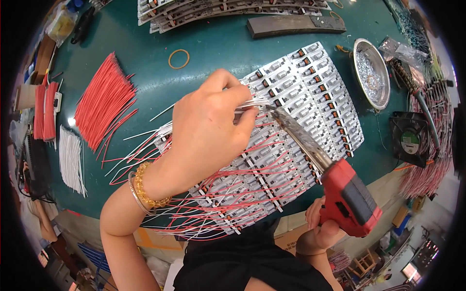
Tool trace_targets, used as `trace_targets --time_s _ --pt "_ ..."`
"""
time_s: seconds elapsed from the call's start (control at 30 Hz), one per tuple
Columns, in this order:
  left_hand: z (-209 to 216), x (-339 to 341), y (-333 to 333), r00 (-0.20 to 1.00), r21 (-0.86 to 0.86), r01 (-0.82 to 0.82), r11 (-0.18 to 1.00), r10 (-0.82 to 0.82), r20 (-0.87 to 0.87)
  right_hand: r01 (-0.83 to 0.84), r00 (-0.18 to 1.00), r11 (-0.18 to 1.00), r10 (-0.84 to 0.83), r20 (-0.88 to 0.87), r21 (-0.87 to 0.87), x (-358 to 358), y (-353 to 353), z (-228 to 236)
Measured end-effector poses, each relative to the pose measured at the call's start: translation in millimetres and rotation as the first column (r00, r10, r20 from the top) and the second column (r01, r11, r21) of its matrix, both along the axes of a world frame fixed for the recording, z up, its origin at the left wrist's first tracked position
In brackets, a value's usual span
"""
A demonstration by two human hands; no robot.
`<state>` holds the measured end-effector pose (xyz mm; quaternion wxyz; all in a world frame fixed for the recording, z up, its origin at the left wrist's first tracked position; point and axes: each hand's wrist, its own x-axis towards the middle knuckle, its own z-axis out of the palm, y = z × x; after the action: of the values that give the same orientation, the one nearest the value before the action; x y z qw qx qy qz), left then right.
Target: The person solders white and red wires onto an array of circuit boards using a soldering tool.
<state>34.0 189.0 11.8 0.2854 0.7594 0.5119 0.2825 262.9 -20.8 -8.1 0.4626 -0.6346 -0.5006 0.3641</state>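
My left hand [211,116] pinches a small bundle of white wires [253,102] above a panel of circuit boards [332,104]. From below, my right hand [326,228] grips a red and black soldering gun [347,196]. Its long metal barrel slants up and left, and the dark tip comes close to the wire ends at my left fingertips; whether they touch I cannot tell. Red and white wires [262,172] trail across the nearer rows of the panel and off its left side. Part of the panel lies hidden under my left hand and forearm.
Red wires [106,99] and white wires [72,160] lie in bunches at the left. A metal bowl [386,80] of silvery scraps and a black fan [410,138] stand at the right. Farther back are a dark bar [296,26], stacked boards [179,17] and a rubber band [179,58].
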Motion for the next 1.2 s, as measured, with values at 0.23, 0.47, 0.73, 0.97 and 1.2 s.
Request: trace_targets --time_s 0.23,0.47,0.73,0.97,1.2 --pt "2 0 0 1.0 0.018 0.004 1.0 -0.004 -0.007 0.136 0.968 0.991 -0.129 -0.215 0.016 -17 12 15" --pt "-2 2 -2 0.999 0.098 0.039 0.994 -0.038 -0.007 0.12 0.951 0.992 -0.109 -0.289 0.022 -18 18 18" --pt "-2 8 -13 0.997 0.074 0.047 0.996 -0.05 0.05 0.146 0.946 0.989 -0.132 -0.297 0.024 -17 7 16" --pt "-5 8 -12 0.997 0.091 0.043 0.995 -0.048 0.053 0.057 0.947 0.994 -0.082 -0.309 -0.089 -14 1 14" --pt "-6 11 -15 0.999 0.146 0.035 0.989 -0.039 0.024 0.028 1.0 1.0 -0.028 -0.012 -0.009 1 -15 -5"
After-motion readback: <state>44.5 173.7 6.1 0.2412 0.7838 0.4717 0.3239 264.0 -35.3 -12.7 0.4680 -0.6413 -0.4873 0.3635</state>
